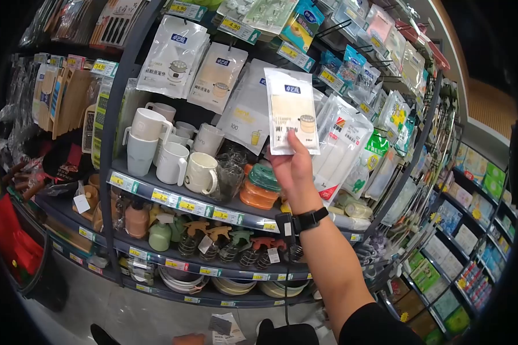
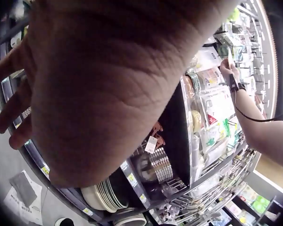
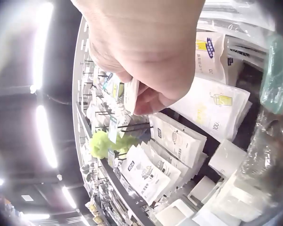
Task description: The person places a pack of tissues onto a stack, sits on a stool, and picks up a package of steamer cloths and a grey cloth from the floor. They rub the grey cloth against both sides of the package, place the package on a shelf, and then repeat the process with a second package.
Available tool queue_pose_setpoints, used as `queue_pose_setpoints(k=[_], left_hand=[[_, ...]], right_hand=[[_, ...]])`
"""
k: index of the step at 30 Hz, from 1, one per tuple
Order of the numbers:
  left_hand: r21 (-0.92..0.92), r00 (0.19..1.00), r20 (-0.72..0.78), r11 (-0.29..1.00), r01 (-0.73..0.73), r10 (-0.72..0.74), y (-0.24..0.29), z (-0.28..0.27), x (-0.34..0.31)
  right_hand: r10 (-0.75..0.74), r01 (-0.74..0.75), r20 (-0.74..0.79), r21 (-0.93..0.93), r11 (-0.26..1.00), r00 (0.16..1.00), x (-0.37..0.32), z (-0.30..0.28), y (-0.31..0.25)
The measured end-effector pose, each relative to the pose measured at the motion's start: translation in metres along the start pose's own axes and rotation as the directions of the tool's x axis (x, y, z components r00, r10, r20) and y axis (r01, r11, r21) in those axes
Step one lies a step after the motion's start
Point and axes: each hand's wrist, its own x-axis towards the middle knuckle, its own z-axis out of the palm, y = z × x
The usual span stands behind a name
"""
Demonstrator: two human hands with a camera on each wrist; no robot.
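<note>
In the head view, my right hand (image 1: 293, 168) pinches a flat white packet of steamer cloth (image 1: 292, 112) near its lower edge, thumb on the front. The packet is held upright before the shelves, its label facing me and a small steamer picture at lower right. From the right wrist, the hand (image 3: 146, 52) hides most of the packet (image 3: 131, 95), whose narrow edge shows between the fingers. At the bottom of the head view, my left hand (image 1: 190, 339) hangs low, mostly out of frame. In the left wrist view, the left hand (image 2: 99, 89) holds nothing, its fingers loosely extended.
Similar packets (image 1: 217, 77) hang from hooks to the left of the held one. Below them stand white mugs (image 1: 171, 163) and an orange container with a green lid (image 1: 259, 187). Lower shelves carry spray bottles (image 1: 162, 233) and stacked bowls (image 1: 181, 280). A black bin (image 1: 40, 282) stands at left.
</note>
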Motion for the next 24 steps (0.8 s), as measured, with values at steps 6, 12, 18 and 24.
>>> queue_pose_setpoints(k=[6,12,18,24], left_hand=[[0.002,0.997,0.07,0.999,0.044,-0.044,0.007,-0.004,0.003],[-0.004,0.998,0.061,0.999,0.035,-0.035,0.014,-0.008,-0.002],[0.028,0.999,0.036,1.0,0.008,-0.009,0.011,-0.002,-0.004],[0.053,0.997,0.074,0.998,0.017,-0.021,0.015,-0.006,-0.006]], right_hand=[[-0.04,0.04,0.002,-0.016,0.999,0.999,0.022,0.02,-0.004],[-0.046,0.045,-0.026,-0.049,0.998,0.999,0.033,0.028,-0.009],[-0.067,0.065,-0.056,-0.035,0.997,0.996,0.034,0.033,-0.01],[-0.066,0.063,-0.057,-0.05,0.997,0.996,0.032,0.042,-0.008]])
